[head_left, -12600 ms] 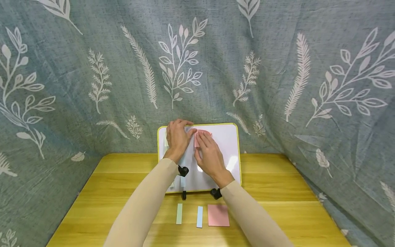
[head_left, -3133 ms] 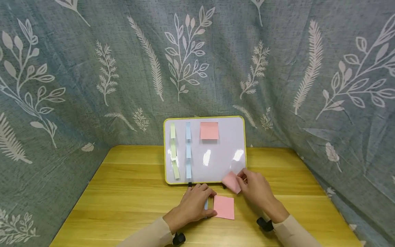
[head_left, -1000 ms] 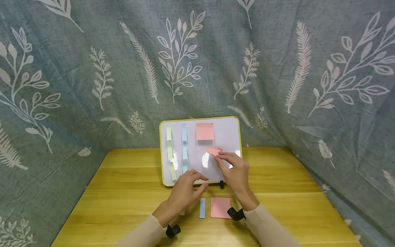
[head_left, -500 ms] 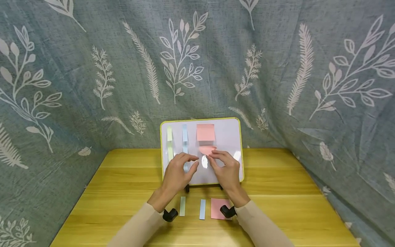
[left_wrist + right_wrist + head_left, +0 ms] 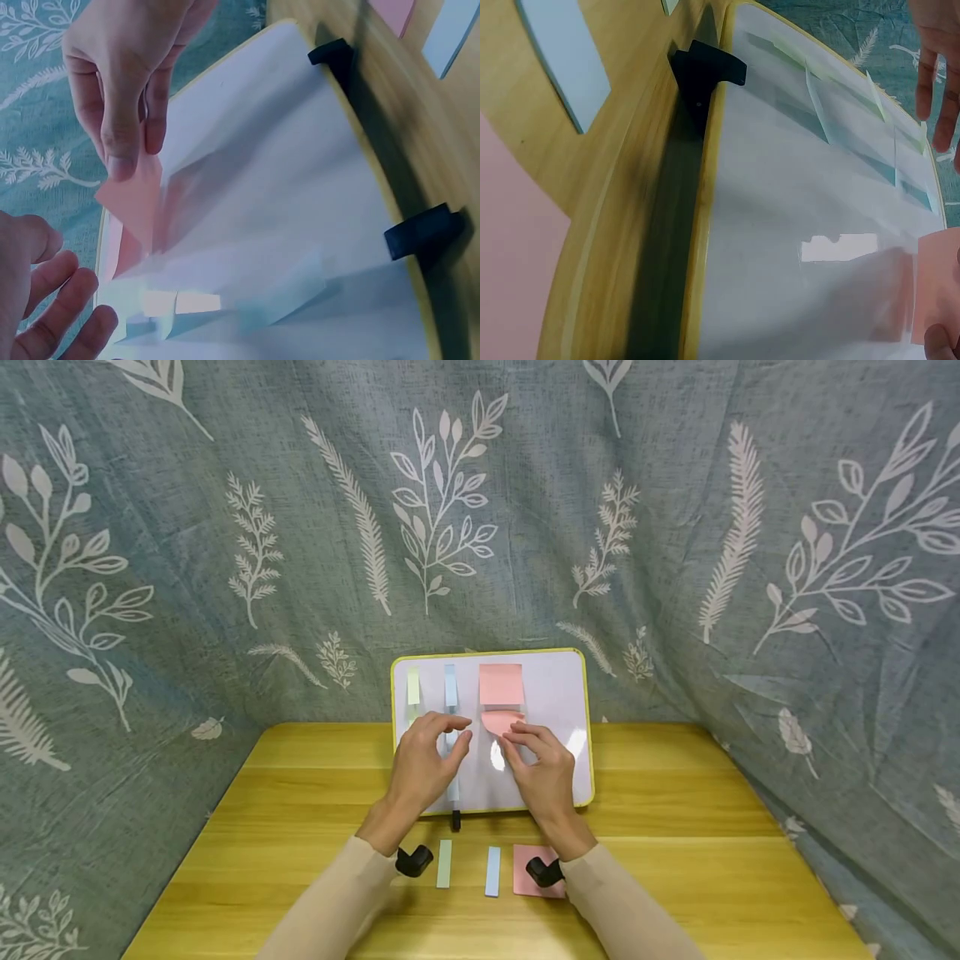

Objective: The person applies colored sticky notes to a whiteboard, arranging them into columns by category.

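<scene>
My right hand pinches a pink sticky note by its lower part, between thumb and fingers. The note curls, its top edge just below another pink sticky note on the whiteboard. Whether that top edge touches the board is hard to tell. My left hand hovers before the board's left half, thumb and fingers curved apart around nothing. Behind it are a column of blue sticky strips and a column of green sticky strips, partly hidden. In the left wrist view the held pink note hangs from the right fingertips.
On the wooden table, in front of the board, lie a green strip pad, a blue strip pad and a pink note pad, partly behind my right wrist. Black feet support the board's lower edge. Patterned cloth hangs behind.
Since 3.1 s ago, the right hand has carried the pink note up and left, under the first pink note. The left hand has risen from the pads to the board. An upper pink note was pressed on earlier.
</scene>
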A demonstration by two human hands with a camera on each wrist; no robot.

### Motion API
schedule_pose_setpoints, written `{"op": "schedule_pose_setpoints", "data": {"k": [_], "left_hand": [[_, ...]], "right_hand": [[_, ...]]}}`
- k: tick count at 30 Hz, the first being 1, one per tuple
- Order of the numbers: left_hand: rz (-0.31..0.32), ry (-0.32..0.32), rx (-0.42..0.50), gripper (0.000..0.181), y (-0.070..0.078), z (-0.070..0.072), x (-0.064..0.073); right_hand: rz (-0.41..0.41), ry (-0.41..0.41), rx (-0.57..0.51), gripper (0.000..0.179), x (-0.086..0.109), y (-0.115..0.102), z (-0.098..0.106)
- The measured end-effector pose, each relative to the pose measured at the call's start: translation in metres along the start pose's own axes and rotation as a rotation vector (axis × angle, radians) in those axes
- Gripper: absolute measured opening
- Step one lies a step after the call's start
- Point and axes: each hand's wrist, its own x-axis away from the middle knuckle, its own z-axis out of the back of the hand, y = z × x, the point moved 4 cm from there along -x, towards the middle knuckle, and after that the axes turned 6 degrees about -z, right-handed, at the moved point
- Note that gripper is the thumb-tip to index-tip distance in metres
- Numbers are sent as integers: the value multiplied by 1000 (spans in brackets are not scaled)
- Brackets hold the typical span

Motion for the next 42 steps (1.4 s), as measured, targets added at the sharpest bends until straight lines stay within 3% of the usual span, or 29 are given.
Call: {"op": "schedule_pose_setpoints", "data": {"k": [12, 19, 32, 36, 42], "left_hand": [[11, 8, -30, 21, -9, 3, -13], [-25, 5, -121, 28, -12, 1, -25], [-64, -149, -340, 73, -23, -20, -63], [-81, -190, -399, 86, -34, -30, -69], [-23, -249, -417, 93, -44, -37, -70]], "right_hand": [[-12, -23, 31, 11, 1, 0, -9], [-9, -36, 46, 12, 2, 1, -10], [-37, -91, 65, 13, 5, 3, -11], [-35, -104, 81, 12, 6, 4, -11], [-9, -114, 96, 13, 7, 2, -11]]}}
